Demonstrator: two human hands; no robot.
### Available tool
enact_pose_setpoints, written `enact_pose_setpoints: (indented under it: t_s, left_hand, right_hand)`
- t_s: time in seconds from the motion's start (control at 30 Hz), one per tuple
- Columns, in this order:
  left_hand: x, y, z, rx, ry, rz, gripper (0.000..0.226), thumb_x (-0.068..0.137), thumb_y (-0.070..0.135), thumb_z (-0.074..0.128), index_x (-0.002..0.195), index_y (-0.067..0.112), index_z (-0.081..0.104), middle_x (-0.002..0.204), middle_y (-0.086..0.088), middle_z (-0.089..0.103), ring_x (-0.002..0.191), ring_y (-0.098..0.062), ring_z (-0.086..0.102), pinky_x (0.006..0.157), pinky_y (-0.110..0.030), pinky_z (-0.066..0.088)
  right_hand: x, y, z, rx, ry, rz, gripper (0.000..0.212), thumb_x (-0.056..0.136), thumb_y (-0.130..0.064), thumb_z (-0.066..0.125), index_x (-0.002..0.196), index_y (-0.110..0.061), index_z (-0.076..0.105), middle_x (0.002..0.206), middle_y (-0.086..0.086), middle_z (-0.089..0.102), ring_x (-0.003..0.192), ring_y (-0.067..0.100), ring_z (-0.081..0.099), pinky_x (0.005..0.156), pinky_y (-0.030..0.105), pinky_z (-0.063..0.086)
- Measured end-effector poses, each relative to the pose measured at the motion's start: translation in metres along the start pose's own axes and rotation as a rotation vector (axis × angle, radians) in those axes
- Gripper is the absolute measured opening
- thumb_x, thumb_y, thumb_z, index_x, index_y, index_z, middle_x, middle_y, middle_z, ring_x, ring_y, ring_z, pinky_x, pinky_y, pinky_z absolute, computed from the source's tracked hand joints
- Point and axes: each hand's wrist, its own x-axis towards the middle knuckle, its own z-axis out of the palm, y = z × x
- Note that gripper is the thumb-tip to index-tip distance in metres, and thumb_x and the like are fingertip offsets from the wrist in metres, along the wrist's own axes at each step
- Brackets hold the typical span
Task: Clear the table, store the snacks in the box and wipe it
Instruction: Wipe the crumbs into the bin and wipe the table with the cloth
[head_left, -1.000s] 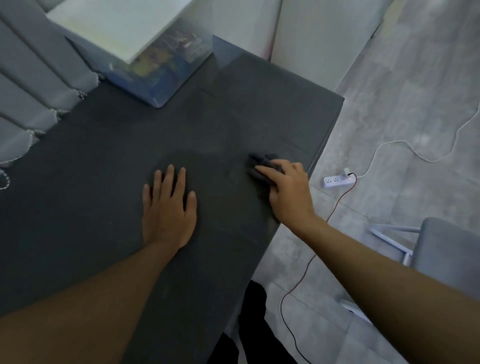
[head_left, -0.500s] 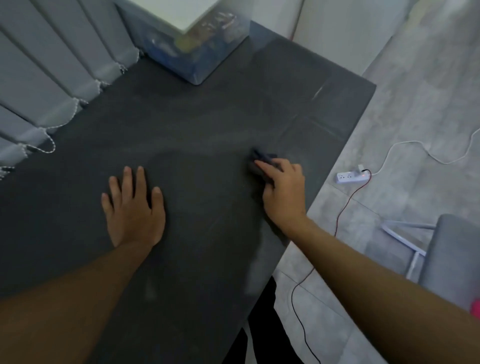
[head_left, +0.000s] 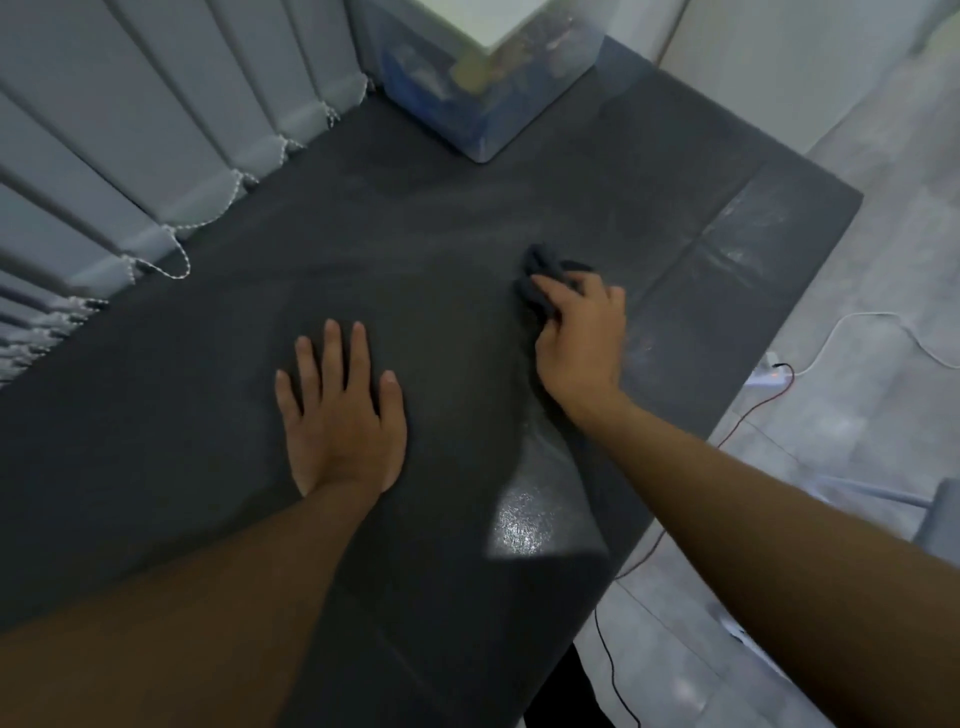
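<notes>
My right hand grips a bunched dark cloth and presses it on the dark table, a little right of the middle. My left hand lies flat on the tabletop with fingers straight and spread, to the left of the cloth. A clear plastic box with a white lid and snack packets visible inside stands at the far end of the table. A wet, shiny patch shows on the table near my right forearm.
Vertical blinds with bead chains hang along the table's left side. To the right, the grey floor holds a white power strip with a red cable and a white cable, and a grey chair at the frame's edge.
My right hand has moved the cloth further away from the table's right edge. The view has shifted, so the box sits higher in frame. My left hand stays flat on the table.
</notes>
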Motion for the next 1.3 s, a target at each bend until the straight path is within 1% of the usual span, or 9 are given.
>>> enact_pose_setpoints:
  t_s: [0.17,0.23,0.4,0.57,0.63,0.77,0.93,1.1,1.3]
  left_hand:
    - [0.001,0.000,0.001,0.009,0.019,-0.005,0.062,0.102,0.048,0.014,0.159,0.028,0.003,0.168,0.003,0.002,0.154,-0.025,-0.001,0.124,-0.051,0.005]
    - [0.002,0.000,0.001,0.007,0.016,-0.004,0.063,0.100,0.049,0.014,0.159,0.028,0.005,0.168,0.003,0.003,0.154,-0.025,0.001,0.123,-0.051,0.006]
    - [0.002,0.002,-0.001,0.013,-0.005,-0.006,0.063,0.101,0.049,0.012,0.159,0.027,0.002,0.168,0.003,0.000,0.154,-0.024,-0.003,0.123,-0.051,0.006]
    - [0.002,0.002,-0.001,0.022,-0.023,-0.015,0.063,0.101,0.048,0.015,0.159,0.027,0.002,0.167,0.004,-0.001,0.154,-0.023,-0.004,0.123,-0.051,0.007]
    - [0.002,0.002,-0.002,0.020,-0.033,-0.014,0.063,0.101,0.048,0.016,0.159,0.028,0.002,0.167,0.005,-0.002,0.154,-0.022,-0.005,0.124,-0.051,0.006]
    - [0.003,0.004,-0.005,0.029,-0.055,-0.013,0.063,0.101,0.049,0.011,0.159,0.028,-0.002,0.167,0.005,-0.007,0.154,-0.022,-0.010,0.124,-0.049,0.003]
    - [0.003,0.004,-0.007,0.050,-0.074,-0.016,0.064,0.101,0.049,0.013,0.160,0.025,0.003,0.167,0.003,-0.002,0.154,-0.025,-0.003,0.123,-0.051,0.009]
    - [0.004,0.004,-0.007,0.049,-0.077,-0.010,0.064,0.101,0.049,0.016,0.160,0.025,0.005,0.168,0.003,-0.001,0.154,-0.024,-0.004,0.124,-0.050,0.008]
    - [0.004,0.004,-0.007,0.057,-0.088,-0.018,0.064,0.101,0.048,0.018,0.160,0.026,0.005,0.168,0.003,0.000,0.154,-0.025,-0.002,0.123,-0.051,0.010]
  right_hand:
    - [-0.016,-0.019,0.012,0.107,-0.311,-0.741,0.036,0.091,-0.012,0.050,0.114,-0.026,0.075,0.120,0.005,0.067,0.094,0.033,0.060,0.081,0.042,0.047]
    - [0.022,-0.009,0.017,0.008,-0.210,-0.679,0.041,0.090,-0.013,0.047,0.116,-0.029,0.073,0.121,0.005,0.066,0.095,0.035,0.059,0.081,0.042,0.046]
    - [0.075,-0.034,0.034,-0.018,-0.026,0.002,0.051,0.086,-0.001,0.050,0.127,-0.027,0.067,0.127,0.010,0.058,0.109,0.037,0.050,0.091,0.044,0.044]
    - [0.072,-0.056,0.053,0.061,-0.330,-0.742,0.050,0.084,-0.011,0.040,0.119,-0.027,0.073,0.122,0.005,0.064,0.096,0.033,0.055,0.081,0.040,0.045]
    - [0.107,-0.059,0.057,0.023,-0.259,-0.708,0.047,0.086,-0.012,0.043,0.117,-0.030,0.073,0.123,0.005,0.064,0.100,0.034,0.056,0.084,0.043,0.046]
    - [0.134,-0.090,0.071,-0.033,-0.119,-0.238,0.043,0.089,-0.009,0.050,0.120,-0.032,0.070,0.125,0.005,0.060,0.110,0.036,0.051,0.089,0.043,0.045]
    - [0.131,-0.113,0.088,0.005,-0.441,-0.902,0.050,0.082,-0.011,0.046,0.124,-0.027,0.069,0.128,0.006,0.062,0.102,0.035,0.052,0.084,0.041,0.045]
    - [0.173,-0.127,0.095,-0.104,-0.217,-0.326,0.048,0.090,-0.015,0.048,0.132,-0.035,0.060,0.134,0.005,0.053,0.116,0.033,0.048,0.094,0.041,0.038]
    - [0.125,-0.120,0.098,0.001,-0.423,-0.992,0.054,0.083,-0.022,0.034,0.120,-0.032,0.070,0.121,0.003,0.063,0.101,0.033,0.053,0.082,0.041,0.042]
